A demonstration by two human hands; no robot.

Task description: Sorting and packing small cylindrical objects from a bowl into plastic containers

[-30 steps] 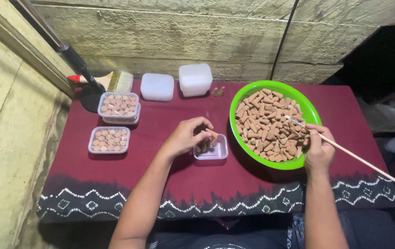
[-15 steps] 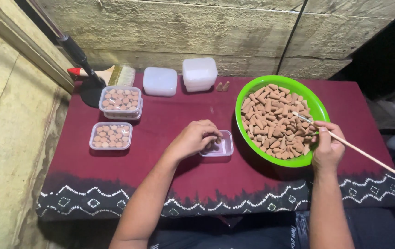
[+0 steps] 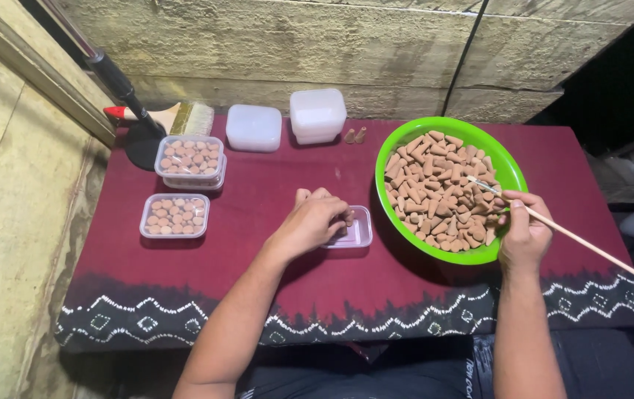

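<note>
Scanning from the left edge of the maroon cloth (image 3: 258,273), we note two filled clear boxes (image 3: 175,216), one set on another box further back, with a brush (image 3: 176,117) and white lidded tubs (image 3: 317,114) along the wall and bare cloth between. Our left hand (image 3: 313,222) curls loosely over the small clear tray (image 3: 354,227); what its fingers hold we cannot tell. Our right hand (image 3: 524,233) pinches a thin wooden stick (image 3: 575,240) at the near rim of the green bowl (image 3: 513,166) of brown cones (image 3: 435,188), just beside the tray, leaving open cloth to the right edge.
</note>
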